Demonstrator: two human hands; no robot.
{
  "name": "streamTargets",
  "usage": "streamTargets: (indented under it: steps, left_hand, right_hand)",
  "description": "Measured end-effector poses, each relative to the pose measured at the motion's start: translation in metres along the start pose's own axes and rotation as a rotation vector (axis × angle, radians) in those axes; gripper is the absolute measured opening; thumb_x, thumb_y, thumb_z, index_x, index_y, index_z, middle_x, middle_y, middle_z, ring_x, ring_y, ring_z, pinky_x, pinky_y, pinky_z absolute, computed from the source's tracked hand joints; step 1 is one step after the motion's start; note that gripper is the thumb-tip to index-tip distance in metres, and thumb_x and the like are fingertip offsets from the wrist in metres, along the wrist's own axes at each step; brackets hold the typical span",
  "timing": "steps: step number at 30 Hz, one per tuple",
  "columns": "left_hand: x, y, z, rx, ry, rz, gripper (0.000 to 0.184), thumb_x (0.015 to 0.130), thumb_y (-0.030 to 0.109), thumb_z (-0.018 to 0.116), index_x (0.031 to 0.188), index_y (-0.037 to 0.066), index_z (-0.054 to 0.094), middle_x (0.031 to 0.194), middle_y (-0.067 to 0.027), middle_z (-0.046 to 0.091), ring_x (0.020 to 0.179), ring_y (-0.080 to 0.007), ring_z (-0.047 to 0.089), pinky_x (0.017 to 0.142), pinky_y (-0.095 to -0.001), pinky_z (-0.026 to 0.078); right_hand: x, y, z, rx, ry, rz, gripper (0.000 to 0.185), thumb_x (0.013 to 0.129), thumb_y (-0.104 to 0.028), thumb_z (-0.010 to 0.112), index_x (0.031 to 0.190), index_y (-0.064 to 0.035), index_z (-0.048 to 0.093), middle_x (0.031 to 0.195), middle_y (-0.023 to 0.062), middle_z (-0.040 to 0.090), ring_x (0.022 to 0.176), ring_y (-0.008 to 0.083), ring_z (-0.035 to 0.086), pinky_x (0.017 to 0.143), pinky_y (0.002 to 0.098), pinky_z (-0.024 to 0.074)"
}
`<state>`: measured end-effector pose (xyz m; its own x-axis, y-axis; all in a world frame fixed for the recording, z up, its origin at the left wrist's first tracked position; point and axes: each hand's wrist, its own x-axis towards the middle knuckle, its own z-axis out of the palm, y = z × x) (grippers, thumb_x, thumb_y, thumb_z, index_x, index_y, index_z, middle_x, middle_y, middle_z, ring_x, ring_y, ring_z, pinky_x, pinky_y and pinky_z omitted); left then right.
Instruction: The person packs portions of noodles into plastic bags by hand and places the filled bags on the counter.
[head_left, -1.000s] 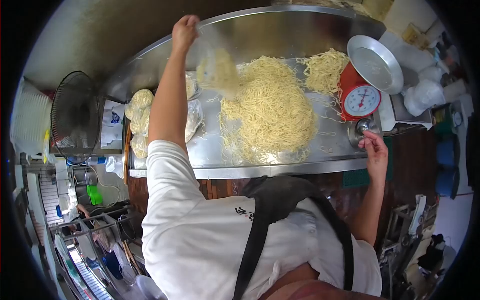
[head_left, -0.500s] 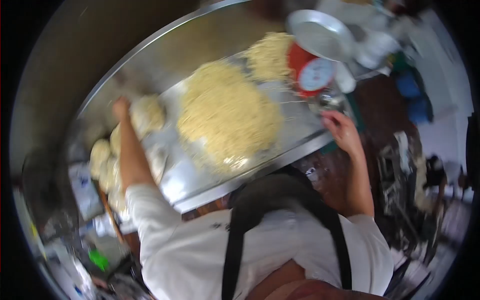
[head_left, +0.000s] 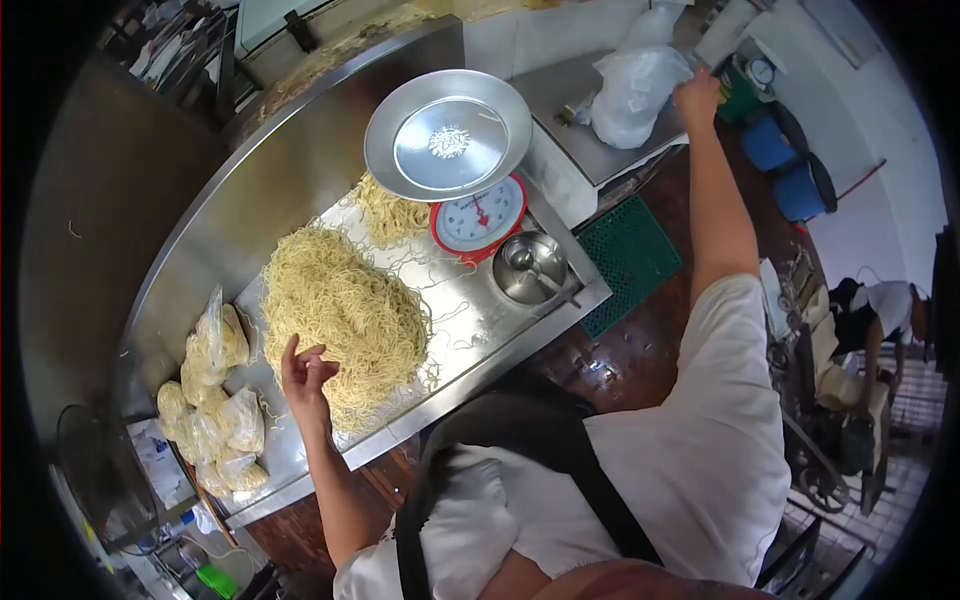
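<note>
Left hand (head_left: 310,378): over noodle pile (head_left: 350,315), near its 7 o'clock edge. Fingers loosely spread, part bent, gripping nothing.

Right hand (head_left: 700,92): reached out to 2 o'clock, at 3 o'clock edge of white plastic bags (head_left: 628,100). Fingers curled; can't tell if gripping plastic.

From pile: smaller noodle heap (head_left: 392,215) at 1 o'clock, red scale (head_left: 480,218) with metal pan (head_left: 448,140) at 2, steel bowl (head_left: 520,285) toward 3, bagged noodles (head_left: 208,425) at 8.
</note>
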<state>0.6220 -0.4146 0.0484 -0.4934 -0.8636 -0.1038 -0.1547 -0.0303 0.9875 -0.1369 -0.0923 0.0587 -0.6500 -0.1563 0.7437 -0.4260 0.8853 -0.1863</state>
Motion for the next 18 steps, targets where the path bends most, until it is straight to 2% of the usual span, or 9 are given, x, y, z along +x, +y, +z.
streamTargets:
  steps: [1,4,7,8,11,12,15,17,18]
  left_hand:
    - [-0.005,-0.001,0.008,0.026,-0.009,-0.024,0.049,0.098,0.013,0.059,0.142,0.002,0.042,0.106,-0.0095,0.066,0.080,-0.0161,0.066,0.075,-0.0320,0.057]
    - [-0.016,0.000,0.017,0.049,0.027,-0.056,0.045,0.098,0.013,0.059,0.139,0.002,0.045,0.105,-0.0095,0.066,0.081,-0.0159,0.066,0.076,-0.0319,0.057]
    - [-0.026,-0.002,0.016,0.028,0.071,-0.070,0.041,0.099,0.013,0.058,0.136,0.001,0.049,0.104,-0.0094,0.067,0.081,-0.0158,0.066,0.076,-0.0319,0.057]
    - [-0.028,-0.003,0.015,0.023,0.087,-0.081,0.040,0.099,0.013,0.058,0.135,0.001,0.050,0.104,-0.0093,0.067,0.081,-0.0158,0.066,0.077,-0.0319,0.057]
    - [-0.034,-0.002,0.020,0.025,0.121,-0.110,0.038,0.099,0.014,0.059,0.133,0.001,0.052,0.104,-0.0097,0.067,0.082,-0.0161,0.067,0.077,-0.0316,0.057]
    - [-0.036,-0.001,0.023,0.027,0.132,-0.119,0.037,0.098,0.015,0.059,0.132,0.001,0.052,0.104,-0.0099,0.067,0.081,-0.0163,0.067,0.077,-0.0314,0.057]
    - [-0.039,-0.002,0.033,0.037,0.105,-0.124,0.037,0.098,0.015,0.060,0.131,0.000,0.053,0.103,-0.0109,0.067,0.081,-0.0167,0.067,0.076,-0.0312,0.057]
    - [-0.040,-0.004,0.035,0.021,0.074,-0.114,0.036,0.099,0.017,0.059,0.130,-0.001,0.053,0.103,-0.0123,0.067,0.082,-0.0181,0.067,0.076,-0.0315,0.057]
    - [-0.037,-0.004,0.039,0.006,0.069,-0.108,0.036,0.099,0.017,0.058,0.130,-0.002,0.054,0.103,-0.0126,0.068,0.082,-0.0184,0.067,0.077,-0.0315,0.057]
  right_hand:
    - [0.014,-0.001,0.004,0.019,-0.016,0.069,0.042,0.084,-0.022,0.056,0.124,-0.0076,0.061,0.112,0.0287,0.061,0.106,0.0490,0.057,0.097,0.0530,0.0444]
    - [0.043,0.024,0.027,-0.242,-0.243,-0.070,0.035,0.087,-0.022,0.054,0.117,-0.0075,0.065,0.109,0.0285,0.063,0.103,0.0456,0.061,0.093,0.0515,0.0478]
    - [0.062,0.027,0.022,-0.069,-0.321,0.015,0.030,0.089,-0.024,0.052,0.108,-0.0076,0.070,0.101,0.0248,0.066,0.095,0.0412,0.065,0.086,0.0497,0.0517]
    - [0.066,0.023,0.022,-0.064,-0.224,0.005,0.024,0.089,-0.022,0.054,0.093,-0.0063,0.072,0.092,0.0201,0.068,0.084,0.0384,0.067,0.079,0.0467,0.0545]
    - [0.068,0.000,-0.010,0.211,0.121,0.044,0.018,0.090,-0.017,0.056,0.086,-0.0041,0.069,0.089,0.0206,0.067,0.080,0.0383,0.067,0.077,0.0439,0.0551]
    - [0.073,-0.005,-0.010,0.145,0.181,-0.194,0.012,0.090,-0.013,0.058,0.089,-0.0029,0.065,0.090,0.0173,0.067,0.073,0.0350,0.067,0.074,0.0414,0.0555]
    - [0.077,-0.047,-0.054,0.987,0.095,0.335,0.011,0.093,-0.011,0.056,0.099,-0.0058,0.064,0.094,0.0113,0.067,0.083,0.0299,0.066,0.075,0.0454,0.0569]
    - [0.075,-0.075,-0.108,1.722,0.184,0.261,0.019,0.093,-0.006,0.054,0.110,-0.0095,0.061,0.099,0.0090,0.067,0.103,0.0289,0.062,0.091,0.0556,0.0526]
    - [0.064,-0.088,-0.141,2.017,0.032,0.121,0.017,0.095,-0.009,0.053,0.111,-0.0093,0.061,0.102,0.0115,0.066,0.108,0.0302,0.059,0.099,0.0606,0.0449]
